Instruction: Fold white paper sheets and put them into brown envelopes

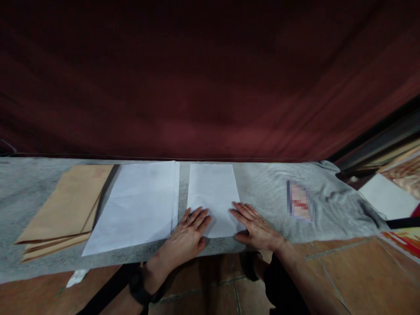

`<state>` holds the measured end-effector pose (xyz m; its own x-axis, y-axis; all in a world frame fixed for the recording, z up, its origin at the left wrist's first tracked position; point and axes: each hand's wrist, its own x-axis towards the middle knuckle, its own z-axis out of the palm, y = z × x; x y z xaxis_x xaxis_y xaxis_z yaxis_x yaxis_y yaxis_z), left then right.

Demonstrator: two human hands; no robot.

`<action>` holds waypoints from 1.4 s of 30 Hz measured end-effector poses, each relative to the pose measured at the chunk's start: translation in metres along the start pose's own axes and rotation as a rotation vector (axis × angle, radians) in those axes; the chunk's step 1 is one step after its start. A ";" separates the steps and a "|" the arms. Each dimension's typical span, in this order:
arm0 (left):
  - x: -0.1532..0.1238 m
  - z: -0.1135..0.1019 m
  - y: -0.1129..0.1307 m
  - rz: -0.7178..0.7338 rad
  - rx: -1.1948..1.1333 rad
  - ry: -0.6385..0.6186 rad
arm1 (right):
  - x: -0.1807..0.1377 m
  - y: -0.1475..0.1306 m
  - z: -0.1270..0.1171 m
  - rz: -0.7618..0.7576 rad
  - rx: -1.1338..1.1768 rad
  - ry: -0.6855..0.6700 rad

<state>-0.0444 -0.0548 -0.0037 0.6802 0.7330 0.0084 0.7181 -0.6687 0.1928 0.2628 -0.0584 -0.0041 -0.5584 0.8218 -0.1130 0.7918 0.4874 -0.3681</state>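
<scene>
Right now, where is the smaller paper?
In the head view, the smaller white paper lies centrally on grey cloth, partly under the left hand and right hand.

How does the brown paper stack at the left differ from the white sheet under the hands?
The brown paper stack is tan, while the white sheet is plain white. The stack shows several uneven layers at its near edge; the white sheet shows no such fanned layers. The left hand and right hand rest on the white sheet; neither touches the stack. Both lie on the gray cloth.
</scene>
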 end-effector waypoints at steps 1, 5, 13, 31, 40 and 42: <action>0.000 -0.001 0.001 -0.001 0.000 -0.008 | 0.000 -0.002 0.002 -0.008 -0.011 0.008; -0.001 -0.007 0.000 0.018 -0.028 -0.014 | 0.002 -0.010 0.008 -0.062 -0.041 0.024; -0.002 -0.013 -0.026 -0.017 -0.356 0.137 | 0.001 -0.010 -0.002 -0.107 0.061 0.068; -0.013 -0.022 -0.050 -0.097 -0.703 -0.018 | 0.002 0.001 -0.013 -0.059 0.466 0.083; -0.001 -0.034 -0.042 -0.443 -1.014 0.045 | 0.010 -0.003 -0.022 0.275 0.567 0.118; 0.002 -0.034 -0.042 -0.414 -1.043 0.058 | 0.012 0.000 -0.018 0.347 0.563 0.122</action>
<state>-0.0787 -0.0211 0.0220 0.3906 0.8972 -0.2059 0.3942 0.0391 0.9182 0.2608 -0.0429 0.0111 -0.2367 0.9467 -0.2186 0.6519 -0.0120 -0.7582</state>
